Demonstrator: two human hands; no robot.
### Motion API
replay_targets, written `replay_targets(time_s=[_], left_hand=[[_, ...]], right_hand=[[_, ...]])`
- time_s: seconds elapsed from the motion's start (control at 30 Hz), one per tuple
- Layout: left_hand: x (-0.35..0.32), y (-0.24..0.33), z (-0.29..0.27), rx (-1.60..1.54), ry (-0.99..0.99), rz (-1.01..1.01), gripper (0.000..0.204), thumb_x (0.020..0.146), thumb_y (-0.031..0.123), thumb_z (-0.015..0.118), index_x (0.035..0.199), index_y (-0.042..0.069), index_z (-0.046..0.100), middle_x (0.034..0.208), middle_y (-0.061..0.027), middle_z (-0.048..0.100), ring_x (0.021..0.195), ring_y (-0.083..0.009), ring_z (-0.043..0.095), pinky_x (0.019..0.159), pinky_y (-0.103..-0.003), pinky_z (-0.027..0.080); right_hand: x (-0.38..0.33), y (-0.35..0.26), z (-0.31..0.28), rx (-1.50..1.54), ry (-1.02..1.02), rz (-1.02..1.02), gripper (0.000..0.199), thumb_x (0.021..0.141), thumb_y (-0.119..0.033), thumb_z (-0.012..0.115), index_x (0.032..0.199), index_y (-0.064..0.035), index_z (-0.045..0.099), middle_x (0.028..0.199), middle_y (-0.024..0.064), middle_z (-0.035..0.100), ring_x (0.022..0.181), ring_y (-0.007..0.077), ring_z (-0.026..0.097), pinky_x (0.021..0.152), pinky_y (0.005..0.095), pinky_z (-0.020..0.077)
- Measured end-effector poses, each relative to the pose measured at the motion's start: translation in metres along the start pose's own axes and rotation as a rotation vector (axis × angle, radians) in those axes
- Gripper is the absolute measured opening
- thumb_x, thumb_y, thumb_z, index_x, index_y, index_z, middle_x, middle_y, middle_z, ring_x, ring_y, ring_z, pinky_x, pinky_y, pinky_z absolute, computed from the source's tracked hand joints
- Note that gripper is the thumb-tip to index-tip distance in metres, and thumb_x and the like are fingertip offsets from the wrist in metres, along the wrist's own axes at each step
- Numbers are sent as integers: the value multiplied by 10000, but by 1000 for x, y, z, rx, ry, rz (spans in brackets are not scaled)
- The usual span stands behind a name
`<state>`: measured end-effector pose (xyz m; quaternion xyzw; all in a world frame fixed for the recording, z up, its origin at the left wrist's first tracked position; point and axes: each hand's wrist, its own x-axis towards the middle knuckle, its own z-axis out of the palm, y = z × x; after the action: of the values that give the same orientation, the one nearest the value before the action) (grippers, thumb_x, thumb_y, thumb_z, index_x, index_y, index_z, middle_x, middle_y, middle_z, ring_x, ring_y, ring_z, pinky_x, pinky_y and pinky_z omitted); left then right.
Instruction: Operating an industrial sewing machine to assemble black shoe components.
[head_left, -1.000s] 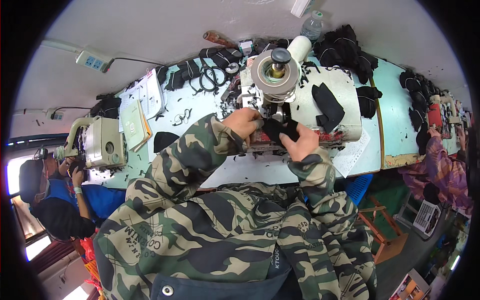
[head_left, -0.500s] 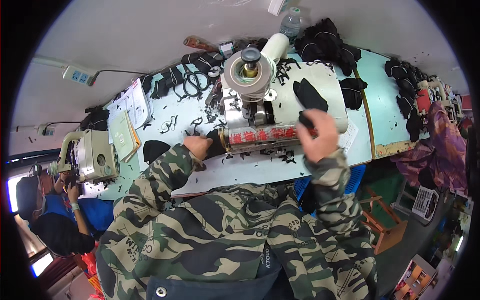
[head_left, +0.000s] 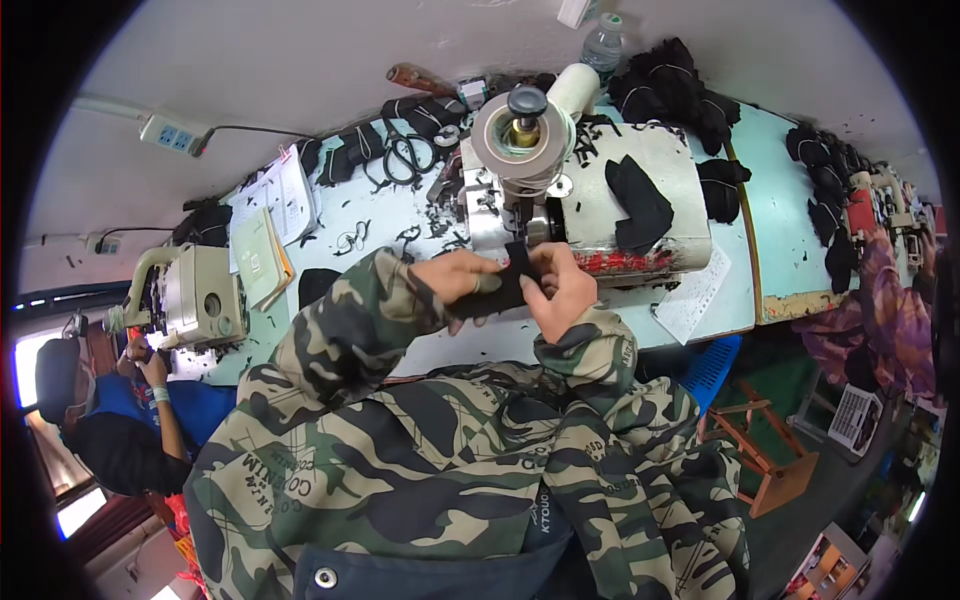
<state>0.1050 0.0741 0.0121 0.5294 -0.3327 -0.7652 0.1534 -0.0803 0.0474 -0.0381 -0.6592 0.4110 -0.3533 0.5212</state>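
Note:
Both of my hands hold one small black fabric piece (head_left: 512, 280) in front of the sewing machine (head_left: 560, 185). My left hand (head_left: 455, 278) pinches its left side and my right hand (head_left: 562, 290) grips its right side. The piece's upper end reaches the needle area under the machine's round metal wheel (head_left: 522, 135). Another black cut piece (head_left: 640, 200) lies on the machine's white bed. My sleeves are camouflage patterned.
Piles of black fabric (head_left: 670, 75) sit at the back right beside a water bottle (head_left: 603, 40). Scissors (head_left: 405, 155), papers (head_left: 270, 190) and black scraps lie on the pale green table (head_left: 770, 230). A second machine (head_left: 190, 295) with a seated person (head_left: 110, 420) is at the left; another person (head_left: 890, 300) at the right.
My hands, spread apart half a second ago, have come together at the machine's front, and both now hold the black piece at the needle. My head view has shifted slightly.

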Motion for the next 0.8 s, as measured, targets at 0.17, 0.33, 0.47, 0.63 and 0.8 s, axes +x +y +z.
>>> replay_targets(time_s=[0.17, 0.33, 0.47, 0.63, 0.8], left_hand=[[23, -8, -26, -125, 46, -16, 233, 877, 183, 498, 1019, 14, 569, 610, -86, 563, 420, -149, 523, 324, -269, 408], [24, 2, -36, -48, 51, -66, 247, 877, 172, 512, 1056, 15, 578, 632, -70, 580, 432, -123, 522, 340, -262, 417], [17, 6, -30, -20, -19, -85, 241, 878, 174, 513, 1046, 15, 582, 627, -59, 574, 437, -117, 521, 343, -258, 418], [23, 4, -38, 26, 92, -68, 205, 886, 214, 499, 934, 47, 607, 569, -28, 553, 388, -90, 466, 334, -222, 374], [35, 11, -54, 112, 191, -78, 189, 878, 227, 515, 898, 68, 617, 602, -2, 561, 414, -71, 463, 341, -205, 352]], right_hand=[[3, 17, 6, -326, 55, -301, 269, 768, -63, 641, 1010, -28, 527, 754, 111, 607, 620, 159, 608, 555, 270, 476], [2, 6, 5, -153, 2, 25, 232, 776, -62, 627, 987, -31, 535, 740, 124, 614, 608, 191, 624, 558, 285, 484], [0, 7, -1, -170, 70, -163, 251, 782, -58, 626, 1016, -9, 547, 736, 118, 622, 612, 162, 621, 568, 272, 490], [2, 21, 9, 219, -321, 162, 399, 816, -48, 575, 1199, 22, 485, 944, 152, 629, 806, 160, 628, 654, 252, 506], [5, 17, 23, 632, -347, 320, 436, 844, -61, 536, 1243, 73, 419, 1101, 215, 566, 968, 233, 603, 699, 273, 518]])
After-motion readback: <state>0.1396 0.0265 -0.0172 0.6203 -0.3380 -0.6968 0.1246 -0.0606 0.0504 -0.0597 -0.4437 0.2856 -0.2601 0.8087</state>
